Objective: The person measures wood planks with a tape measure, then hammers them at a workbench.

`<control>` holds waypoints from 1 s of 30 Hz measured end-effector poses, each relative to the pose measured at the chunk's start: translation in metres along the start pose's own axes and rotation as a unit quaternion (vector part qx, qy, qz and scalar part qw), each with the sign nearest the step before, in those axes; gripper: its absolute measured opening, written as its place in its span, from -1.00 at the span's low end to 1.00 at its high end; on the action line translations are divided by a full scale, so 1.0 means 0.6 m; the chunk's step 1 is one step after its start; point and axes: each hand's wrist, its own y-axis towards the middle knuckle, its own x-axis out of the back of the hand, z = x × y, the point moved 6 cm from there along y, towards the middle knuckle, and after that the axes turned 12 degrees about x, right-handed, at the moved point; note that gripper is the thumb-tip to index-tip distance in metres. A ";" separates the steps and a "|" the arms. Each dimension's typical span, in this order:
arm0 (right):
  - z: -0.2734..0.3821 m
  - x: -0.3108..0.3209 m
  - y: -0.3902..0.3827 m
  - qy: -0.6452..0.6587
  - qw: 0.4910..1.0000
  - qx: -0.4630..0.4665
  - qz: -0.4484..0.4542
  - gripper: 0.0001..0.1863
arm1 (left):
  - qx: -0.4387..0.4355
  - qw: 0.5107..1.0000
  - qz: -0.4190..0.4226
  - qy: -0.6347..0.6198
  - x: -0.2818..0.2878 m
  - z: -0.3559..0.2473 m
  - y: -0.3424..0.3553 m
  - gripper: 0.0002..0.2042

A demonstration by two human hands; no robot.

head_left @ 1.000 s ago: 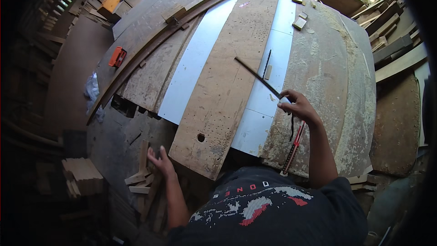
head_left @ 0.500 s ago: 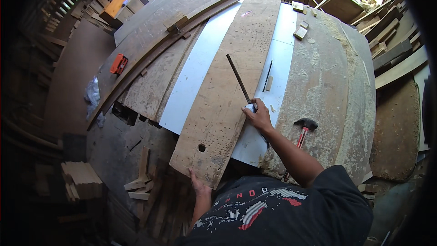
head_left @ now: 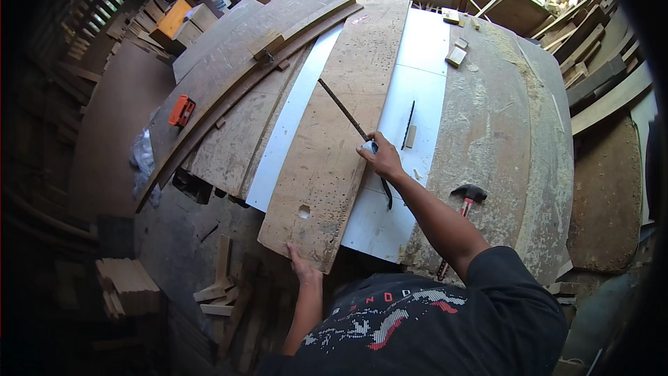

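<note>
A long, worn wooden board (head_left: 334,97), dotted with small holes and pierced by one larger hole near its close end, lies over a white sheet (head_left: 417,76). My left hand (head_left: 304,263) grips the board's near end, partly hidden beneath it. At the board's right edge, my right hand (head_left: 383,157) is closed around what looks like a tape measure (head_left: 371,146). Its dark, narrow blade (head_left: 341,106) sticks out slantwise over the board to the far left, and a black strap (head_left: 387,193) hangs below the hand.
A hammer (head_left: 467,198) lies right of my forearm on the sawdust-strewn tabletop (head_left: 487,125). A thin black strip (head_left: 408,122) and a small wood piece (head_left: 411,136) rest on the white sheet. Long curved wood strips (head_left: 236,90) and an orange tool (head_left: 182,110) are at left.
The board has shifted left and slightly away, baring more white sheet on its right. White now shows through its larger hole. My right hand moved left and farther with the tape measure.
</note>
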 end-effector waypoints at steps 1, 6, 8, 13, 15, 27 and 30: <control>0.000 0.000 0.005 -0.010 1.000 -0.004 0.022 -0.45 | 0.000 1.000 0.000 -0.002 -0.006 0.000 -0.001 -0.31; -0.025 0.000 0.002 0.003 0.999 0.012 0.035 -0.46 | -0.021 0.997 -0.050 0.054 0.019 -0.003 -0.003 -0.29; -0.041 0.006 -0.007 0.017 0.999 0.014 0.028 -0.47 | -0.053 0.988 -0.140 0.049 -0.003 -0.027 -0.030 -0.35; -0.004 0.031 -0.077 0.134 0.988 0.010 -0.073 -0.59 | -0.396 0.832 -0.294 0.254 0.039 -0.217 -0.025 -0.58; -0.011 0.037 -0.101 0.130 0.989 -0.003 -0.068 -0.63 | -0.435 0.800 -0.259 0.322 -0.019 -0.297 0.014 -0.61; -0.020 -0.004 -0.147 0.010 0.994 -0.001 -0.110 -0.65 | -0.362 0.442 -0.171 0.803 -0.356 -0.601 0.495 -0.38; -0.043 -0.018 -0.163 0.106 0.982 -0.106 -0.111 -0.67 | -0.373 0.426 -0.203 0.799 -0.395 -0.694 0.576 -0.30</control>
